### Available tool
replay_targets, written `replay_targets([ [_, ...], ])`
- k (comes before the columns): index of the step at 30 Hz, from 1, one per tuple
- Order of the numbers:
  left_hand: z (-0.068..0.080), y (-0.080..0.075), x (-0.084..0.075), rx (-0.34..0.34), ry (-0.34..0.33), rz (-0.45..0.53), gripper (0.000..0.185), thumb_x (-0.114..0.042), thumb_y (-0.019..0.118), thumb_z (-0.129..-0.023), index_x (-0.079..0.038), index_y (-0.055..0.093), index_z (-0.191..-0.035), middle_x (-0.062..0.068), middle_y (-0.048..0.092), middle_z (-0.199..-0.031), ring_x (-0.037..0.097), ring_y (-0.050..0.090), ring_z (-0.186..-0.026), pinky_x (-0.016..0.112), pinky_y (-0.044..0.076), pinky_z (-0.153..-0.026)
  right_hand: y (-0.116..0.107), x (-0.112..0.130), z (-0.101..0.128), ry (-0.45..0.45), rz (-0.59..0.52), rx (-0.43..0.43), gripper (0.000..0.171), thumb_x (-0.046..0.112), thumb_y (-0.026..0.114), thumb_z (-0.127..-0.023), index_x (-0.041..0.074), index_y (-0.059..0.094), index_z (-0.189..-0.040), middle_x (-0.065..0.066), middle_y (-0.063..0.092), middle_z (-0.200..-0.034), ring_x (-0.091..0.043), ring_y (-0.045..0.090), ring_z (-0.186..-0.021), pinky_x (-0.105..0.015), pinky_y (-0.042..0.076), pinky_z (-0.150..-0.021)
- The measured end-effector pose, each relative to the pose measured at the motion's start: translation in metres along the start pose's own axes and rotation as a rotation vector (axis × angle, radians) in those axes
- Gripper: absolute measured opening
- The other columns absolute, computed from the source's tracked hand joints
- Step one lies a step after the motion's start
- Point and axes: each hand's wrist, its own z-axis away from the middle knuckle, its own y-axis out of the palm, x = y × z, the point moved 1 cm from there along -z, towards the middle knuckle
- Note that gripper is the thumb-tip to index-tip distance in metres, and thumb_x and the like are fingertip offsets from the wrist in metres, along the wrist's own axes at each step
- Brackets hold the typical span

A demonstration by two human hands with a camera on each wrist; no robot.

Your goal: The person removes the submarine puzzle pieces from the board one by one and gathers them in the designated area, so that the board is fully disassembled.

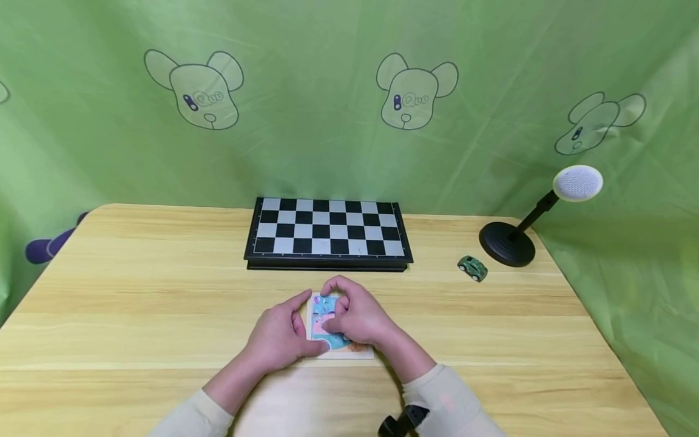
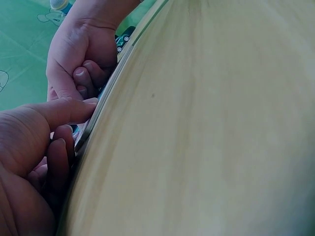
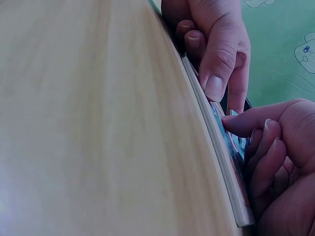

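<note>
A small jigsaw puzzle [image 1: 321,326] in blue and pink lies in a pale frame near the table's front. My left hand [image 1: 280,335] grips the frame at its left side, index finger at the upper corner and thumb over the lower edge. Across the puzzle, my right hand [image 1: 359,315] curls its index finger and thumb about a puzzle piece [image 1: 326,305] in the upper part. In the right wrist view, the right thumb [image 3: 238,123] rests on the puzzle and the left thumb [image 3: 215,88] lies over the frame's edge. The right hand hides the puzzle's right part.
Behind the hands lies a black-and-white chessboard [image 1: 330,227]. A green toy car [image 1: 472,268] stands to the right, near a round black stand [image 1: 508,244] with a white-headed microphone [image 1: 577,183]. A green curtain [image 1: 327,121] hangs behind the wooden table [image 1: 136,291].
</note>
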Motion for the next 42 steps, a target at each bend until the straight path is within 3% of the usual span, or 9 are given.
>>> replay_targets([
  [7,0.0,-0.001,0.0,-0.001,-0.013,-0.023,0.099,-0.026,0.094,-0.065,-0.003,0.046,-0.148,-0.001,0.055,-0.065,0.015,0.05,-0.053,0.029,0.039,-0.049,0.001,0.0,0.001,-0.002,-0.014,0.012,0.033,-0.003,0.079,-0.08,0.013,0.06,-0.101,-0.002,0.048,-0.056,-0.016,0.044,-0.043,-0.024,0.032,-0.042],
  [11,0.0,-0.001,0.0,-0.005,-0.003,-0.017,0.099,-0.026,0.094,-0.065,-0.003,0.046,-0.148,-0.001,0.054,-0.064,0.015,0.05,-0.052,0.029,0.038,-0.049,0.001,0.001,0.003,0.007,-0.012,0.0,0.04,-0.003,0.079,-0.079,0.013,0.057,-0.108,-0.003,0.05,-0.058,-0.017,0.046,-0.044,-0.024,0.034,-0.042],
  [20,0.0,0.0,0.0,-0.008,0.017,-0.006,0.099,-0.027,0.094,-0.065,-0.003,0.046,-0.148,-0.002,0.053,-0.064,0.015,0.049,-0.053,0.029,0.038,-0.049,0.0,0.001,0.002,-0.025,0.09,0.003,0.045,0.006,0.081,-0.08,0.021,0.064,-0.119,-0.004,0.053,-0.063,-0.018,0.051,-0.053,-0.028,0.04,-0.05],
  [27,0.0,0.0,-0.001,-0.01,0.017,-0.018,0.098,-0.027,0.094,-0.065,-0.003,0.047,-0.148,-0.002,0.052,-0.062,0.015,0.048,-0.053,0.029,0.037,-0.048,0.002,0.0,0.0,-0.061,0.187,-0.029,0.035,0.017,0.083,-0.081,0.026,0.068,-0.112,-0.003,0.051,-0.065,-0.02,0.053,-0.058,-0.03,0.04,-0.05],
  [36,0.001,0.0,-0.001,-0.007,0.012,-0.018,0.098,-0.026,0.093,-0.065,-0.002,0.046,-0.148,-0.002,0.054,-0.064,0.015,0.049,-0.052,0.03,0.038,-0.048,0.001,0.003,0.004,-0.037,0.205,-0.048,0.036,0.018,0.086,-0.079,0.02,0.063,-0.107,-0.003,0.052,-0.064,-0.018,0.051,-0.049,-0.027,0.038,-0.045],
  [42,0.001,0.0,-0.001,-0.006,0.005,-0.017,0.099,-0.025,0.094,-0.064,-0.002,0.046,-0.148,-0.002,0.054,-0.065,0.015,0.05,-0.054,0.031,0.04,-0.051,-0.002,0.005,0.01,-0.049,0.185,-0.108,0.039,0.018,0.088,-0.075,0.014,0.064,-0.106,-0.003,0.054,-0.062,-0.018,0.052,-0.047,-0.028,0.038,-0.044],
])
